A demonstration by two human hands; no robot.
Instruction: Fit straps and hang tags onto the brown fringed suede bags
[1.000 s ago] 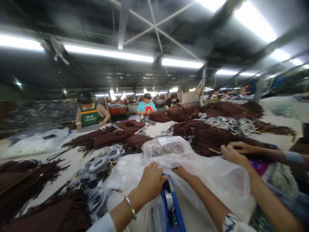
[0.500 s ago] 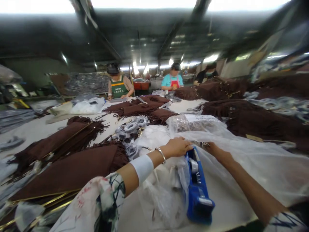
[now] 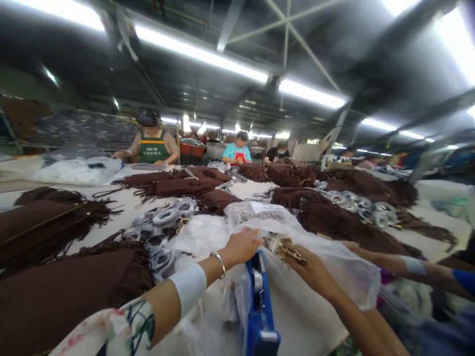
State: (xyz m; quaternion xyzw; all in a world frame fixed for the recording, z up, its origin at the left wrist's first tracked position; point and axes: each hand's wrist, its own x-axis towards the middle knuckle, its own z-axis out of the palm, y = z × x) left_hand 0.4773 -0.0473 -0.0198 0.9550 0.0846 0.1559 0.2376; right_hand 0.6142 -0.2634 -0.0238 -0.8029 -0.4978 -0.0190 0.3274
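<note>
My left hand (image 3: 243, 245) pinches the rim of a clear plastic bag (image 3: 330, 257), just above the far end of a blue tape dispenser (image 3: 260, 306). At the bag's mouth, my right hand (image 3: 311, 269) is closed around a bunch of small brown and gold-coloured pieces (image 3: 291, 251), whose exact kind I cannot make out. More small pale pieces show between the two hands. Behind them lies a clear packet with a white label (image 3: 265, 208). White crumpled plastic (image 3: 200, 235) is beside my left hand.
Brown fringed bags (image 3: 81, 287) cover the left of the table, with more brown fringed pieces (image 3: 334, 222) at right. Grey wrapped coils (image 3: 166, 217) lie left of centre. Another person's arm (image 3: 389, 262) reaches in from the right. Several people work across the table.
The view has swung right and up. My right hand now shows the bunch of brown and gold pieces at the bag's mouth. Another person's arm has come into view at right.
</note>
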